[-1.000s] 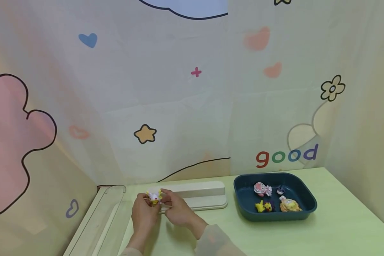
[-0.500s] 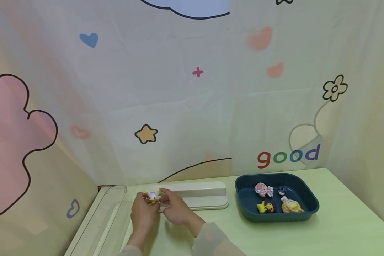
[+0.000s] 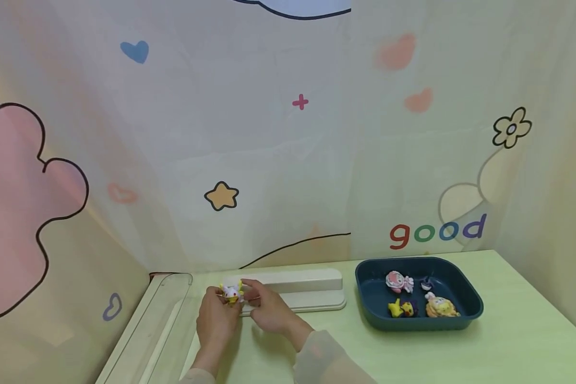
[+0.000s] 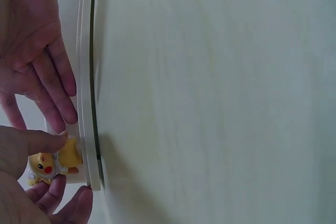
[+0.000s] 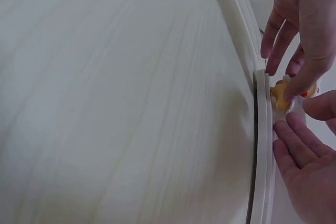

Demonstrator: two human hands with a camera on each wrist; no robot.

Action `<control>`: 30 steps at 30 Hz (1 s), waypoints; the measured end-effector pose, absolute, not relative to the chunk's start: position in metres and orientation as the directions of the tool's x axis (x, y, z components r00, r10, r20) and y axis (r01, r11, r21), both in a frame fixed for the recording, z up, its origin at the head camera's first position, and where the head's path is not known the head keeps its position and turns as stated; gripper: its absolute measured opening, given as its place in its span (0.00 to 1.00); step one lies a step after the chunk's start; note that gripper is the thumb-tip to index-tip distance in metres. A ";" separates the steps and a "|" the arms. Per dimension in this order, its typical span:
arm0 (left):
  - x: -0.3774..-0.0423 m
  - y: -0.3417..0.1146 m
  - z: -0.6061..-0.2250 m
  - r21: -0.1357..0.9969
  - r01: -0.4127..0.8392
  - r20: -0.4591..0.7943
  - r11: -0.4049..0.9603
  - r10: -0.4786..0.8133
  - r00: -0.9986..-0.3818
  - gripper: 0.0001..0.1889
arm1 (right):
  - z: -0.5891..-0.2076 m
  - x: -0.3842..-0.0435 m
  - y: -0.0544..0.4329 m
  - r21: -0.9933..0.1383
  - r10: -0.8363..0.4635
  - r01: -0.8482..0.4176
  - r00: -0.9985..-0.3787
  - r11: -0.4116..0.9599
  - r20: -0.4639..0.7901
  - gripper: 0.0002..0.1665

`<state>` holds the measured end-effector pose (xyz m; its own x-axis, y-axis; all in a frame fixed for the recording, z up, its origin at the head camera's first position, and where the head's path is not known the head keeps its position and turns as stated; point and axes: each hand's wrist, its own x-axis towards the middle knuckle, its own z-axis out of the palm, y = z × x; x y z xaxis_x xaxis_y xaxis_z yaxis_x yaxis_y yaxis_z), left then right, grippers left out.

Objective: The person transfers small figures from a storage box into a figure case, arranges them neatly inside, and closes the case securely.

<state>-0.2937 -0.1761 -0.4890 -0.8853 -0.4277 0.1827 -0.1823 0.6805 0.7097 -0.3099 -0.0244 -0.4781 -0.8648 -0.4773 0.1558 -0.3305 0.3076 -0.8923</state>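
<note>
A small yellow figurine point(image 3: 232, 294) with a white hood and red cheeks stands over the left end of a white stepped stand point(image 3: 312, 304). My left hand point(image 3: 217, 322) pinches it between thumb and fingers; the left wrist view shows the thumb across the figurine's point(image 4: 48, 163) yellow body. Close by on its right side is my right hand point(image 3: 274, 316), with nothing in its grasp. In the right wrist view this right hand point(image 5: 310, 163) has its palm up and its fingers extended towards the figurine point(image 5: 282, 98), right at the stand's edge point(image 5: 262, 145).
A dark blue tray point(image 3: 432, 323) on the right of the pale green table point(image 3: 518, 341) holds several small figurines, among them a pink-and-white one point(image 3: 398, 281) and a yellow one point(image 3: 396, 308). Along the table's left side lies a long clear cover point(image 3: 160, 325). A printed curtain point(image 3: 269, 149) stands behind.
The head view has shifted slightly, so the tray and curtain prints appear a little further right and higher. My left hand keeps its hold on the figurine; the right hand stays beside it.
</note>
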 end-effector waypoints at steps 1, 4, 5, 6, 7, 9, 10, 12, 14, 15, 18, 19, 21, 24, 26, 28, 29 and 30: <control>-0.293 -0.176 -0.488 0.707 -0.182 0.185 0.684 -0.427 -0.885 0.25 | -0.477 -0.310 -0.024 -0.894 -0.482 -0.334 -0.861 0.298 0.161 0.46; -0.291 -0.176 -0.487 0.702 -0.182 0.189 0.689 -0.426 -0.885 0.25 | -0.476 -0.310 -0.022 -0.896 -0.493 -0.345 -0.852 0.281 0.173 0.47; -0.291 -0.176 -0.487 0.701 -0.180 0.191 0.690 -0.426 -0.884 0.25 | -0.476 -0.310 -0.022 -0.896 -0.495 -0.345 -0.851 0.279 0.174 0.47; -0.291 -0.176 -0.487 0.701 -0.180 0.192 0.690 -0.425 -0.885 0.25 | -0.476 -0.310 -0.022 -0.896 -0.496 -0.345 -0.851 0.278 0.174 0.47; -0.290 -0.176 -0.487 0.701 -0.180 0.192 0.690 -0.426 -0.884 0.25 | -0.477 -0.311 -0.022 -0.896 -0.495 -0.345 -0.851 0.280 0.173 0.47; -0.290 -0.175 -0.486 0.703 -0.183 0.188 0.688 -0.427 -0.885 0.25 | -0.478 -0.311 -0.022 -0.896 -0.491 -0.338 -0.856 0.289 0.164 0.47; -0.290 -0.175 -0.486 0.704 -0.184 0.185 0.686 -0.427 -0.885 0.25 | -0.479 -0.311 -0.022 -0.895 -0.489 -0.336 -0.857 0.292 0.162 0.47; -0.290 -0.174 -0.486 0.705 -0.188 0.181 0.683 -0.430 -0.885 0.26 | -0.480 -0.311 -0.022 -0.897 -0.486 -0.332 -0.859 0.292 0.159 0.47; -0.289 -0.174 -0.487 0.707 -0.191 0.177 0.681 -0.432 -0.884 0.26 | -0.481 -0.311 -0.023 -0.899 -0.485 -0.329 -0.860 0.289 0.158 0.47; -0.289 -0.174 -0.487 0.707 -0.191 0.178 0.681 -0.432 -0.884 0.26 | -0.481 -0.311 -0.023 -0.902 -0.485 -0.325 -0.861 0.285 0.157 0.47; -0.289 -0.175 -0.487 0.703 -0.186 0.183 0.687 -0.427 -0.886 0.27 | -0.482 -0.311 -0.023 -0.905 -0.479 -0.317 -0.864 0.282 0.154 0.46; -0.289 -0.175 -0.487 0.701 -0.184 0.183 0.689 -0.423 -0.887 0.27 | -0.482 -0.311 -0.023 -0.906 -0.476 -0.317 -0.865 0.280 0.156 0.45; -0.289 -0.175 -0.487 0.698 -0.181 0.183 0.693 -0.417 -0.890 0.28 | -0.483 -0.311 -0.024 -0.909 -0.472 -0.308 -0.869 0.281 0.148 0.45; -0.289 -0.175 -0.486 0.695 -0.180 0.179 0.696 -0.411 -0.894 0.28 | -0.482 -0.311 -0.024 -0.912 -0.469 -0.302 -0.871 0.278 0.145 0.45; -0.289 -0.175 -0.486 0.693 -0.180 0.179 0.698 -0.409 -0.895 0.29 | -0.482 -0.311 -0.024 -0.914 -0.469 -0.297 -0.872 0.276 0.142 0.45; -0.289 -0.174 -0.485 0.692 -0.178 0.184 0.700 -0.409 -0.894 0.28 | -0.481 -0.310 -0.025 -0.916 -0.469 -0.296 -0.871 0.271 0.143 0.45; -0.289 -0.175 -0.485 0.691 -0.177 0.186 0.701 -0.409 -0.893 0.28 | -0.480 -0.310 -0.025 -0.916 -0.469 -0.297 -0.871 0.270 0.144 0.45; -0.289 -0.175 -0.485 0.691 -0.175 0.189 0.701 -0.408 -0.893 0.28 | -0.480 -0.310 -0.025 -0.916 -0.468 -0.297 -0.872 0.270 0.145 0.44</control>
<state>-0.2888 -0.1748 -0.4846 -0.8932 -0.4082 0.1887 -0.1745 0.7013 0.6912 -0.3099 -0.0248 -0.4802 -0.8718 -0.4680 0.1447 -0.2971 0.2704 -0.9157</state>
